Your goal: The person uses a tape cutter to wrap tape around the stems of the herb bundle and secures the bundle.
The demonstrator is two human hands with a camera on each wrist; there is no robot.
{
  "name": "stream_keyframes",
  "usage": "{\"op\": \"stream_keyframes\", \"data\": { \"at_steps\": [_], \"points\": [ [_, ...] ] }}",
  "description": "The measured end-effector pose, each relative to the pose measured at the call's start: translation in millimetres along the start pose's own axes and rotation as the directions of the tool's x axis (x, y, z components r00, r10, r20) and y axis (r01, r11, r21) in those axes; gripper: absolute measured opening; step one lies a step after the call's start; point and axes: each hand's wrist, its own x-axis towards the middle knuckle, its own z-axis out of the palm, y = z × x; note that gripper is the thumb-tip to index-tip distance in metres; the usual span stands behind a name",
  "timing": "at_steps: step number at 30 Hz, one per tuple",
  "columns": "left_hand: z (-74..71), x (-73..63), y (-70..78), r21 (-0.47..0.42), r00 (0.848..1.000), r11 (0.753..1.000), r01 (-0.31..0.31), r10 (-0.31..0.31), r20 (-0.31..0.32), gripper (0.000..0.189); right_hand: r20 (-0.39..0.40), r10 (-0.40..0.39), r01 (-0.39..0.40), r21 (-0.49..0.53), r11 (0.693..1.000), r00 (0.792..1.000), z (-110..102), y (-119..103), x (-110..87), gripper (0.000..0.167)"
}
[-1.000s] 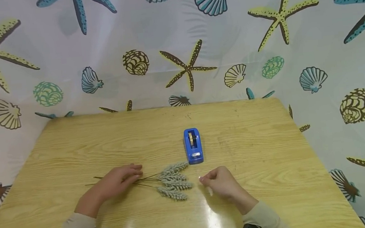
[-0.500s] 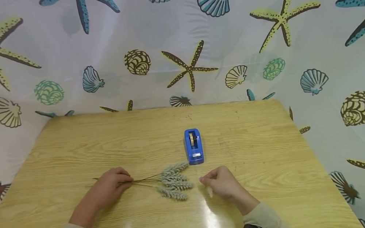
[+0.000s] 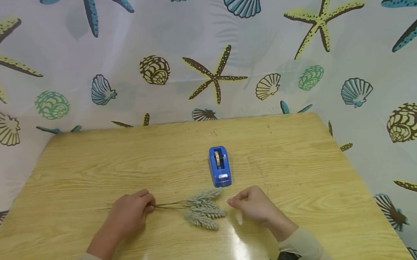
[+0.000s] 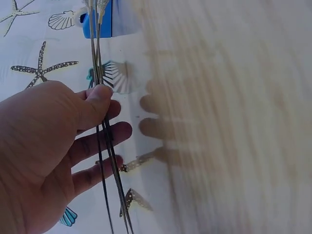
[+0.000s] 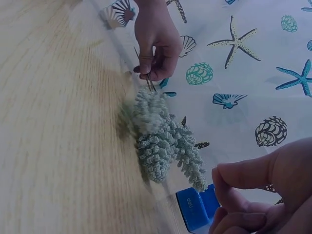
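Left hand [image 3: 131,212] pinches plant stems [image 4: 112,146], lower left. Right hand [image 3: 254,205] pinches a pale strip [image 3: 239,217], lower center of frame.

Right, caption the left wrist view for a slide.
A left hand pinches slender dark stems, part of a blue tape dispenser showing at the top edge.

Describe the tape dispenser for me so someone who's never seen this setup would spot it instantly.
On the wooden table, find the left hand holding thin stems with grey-green heads. Just beyond those heads, toward the patterned cloth, sits the tape dispenser. Unlike the bumpy heads, it is a solid blue block, longer than wide, with a tan roll in its far half.
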Motion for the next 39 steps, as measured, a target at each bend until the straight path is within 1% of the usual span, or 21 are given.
{"op": "stream_keyframes", "data": {
  "at_steps": [2, 4, 7, 11, 14, 16, 18, 23, 28, 32, 35, 39],
  "points": [
    [-0.8, 0.9, 3.2, -0.05, 0.999, 0.999, 0.015, -0.013, 0.038, 0.011, 0.009, -0.006, 0.006, 0.004, 1.0, 1.0, -1, -1, 1.0, 0.028],
    [0.2, 1.7, 5.8, -0.111, 0.998, 0.994, 0.01, -0.004, 0.058, 0.013, 0.012, -0.012, 0.012, 0.007, 1.0, 1.0, -2, -2, 2.0, 0.027],
    [4.6, 2.2, 7.5, -0.198, 0.998, 0.98, -0.024, 0.035, 0.05, 0.016, 0.017, -0.024, 0.024, 0.02, 1.0, 1.0, -3, -4, 2.7, 0.026],
    [9.9, 3.8, 8.1, -0.294, 0.996, 0.952, -0.081, 0.091, 0.019, 0.019, 0.008, -0.037, 0.036, 0.039, 0.999, 0.999, -4, -5, 4.1, 0.025],
    [11.8, 7.1, 11.3, -0.344, 0.994, 0.934, -0.097, 0.109, 0.015, 0.019, 0.009, -0.039, 0.038, 0.059, 0.998, 0.999, -5, -6, 4.6, 0.025],
    [12.2, 10.4, 15.5, -0.362, 0.993, 0.927, -0.102, 0.119, 0.024, 0.018, 0.018, -0.039, 0.038, 0.061, 0.997, 0.999, -7, -7, 4.1, 0.025],
    [12.1, 14.8, 22.4, -0.375, 0.992, 0.922, -0.095, 0.117, 0.038, 0.016, 0.02, -0.038, 0.037, 0.041, 0.998, 0.999, -10, -9, 2.7, 0.025],
    [10.0, 28.2, 44.4, -0.375, 0.991, 0.924, -0.079, 0.112, 0.067, 0.011, 0.008, -0.051, 0.051, 0.002, 0.999, 0.999, -17, -13, 1.0, 0.023],
    [9.9, 41.3, 65.7, -0.385, 0.99, 0.92, -0.07, 0.112, 0.09, 0.011, 0.004, -0.081, 0.081, -0.016, 0.997, 0.997, -15, -14, 2.5, 0.021],
    [15.0, 52.1, 81.2, -0.404, 0.991, 0.913, -0.054, 0.1, 0.092, 0.008, -0.016, -0.09, 0.09, -0.035, 0.995, 0.996, -12, -14, 3.1, 0.02],
    [19.8, 58.6, 91.8, -0.423, 0.991, 0.905, -0.049, 0.096, 0.091, 0.011, -0.039, -0.094, 0.091, -0.055, 0.994, 0.995, -10, -16, 3.1, 0.019],
    [25.7, 64.2, 101.7, -0.432, 0.991, 0.898, -0.084, 0.122, 0.062, 0.016, -0.043, -0.089, 0.087, -0.058, 0.995, 0.995, -7, -17, 2.2, 0.02]
  ]
}}
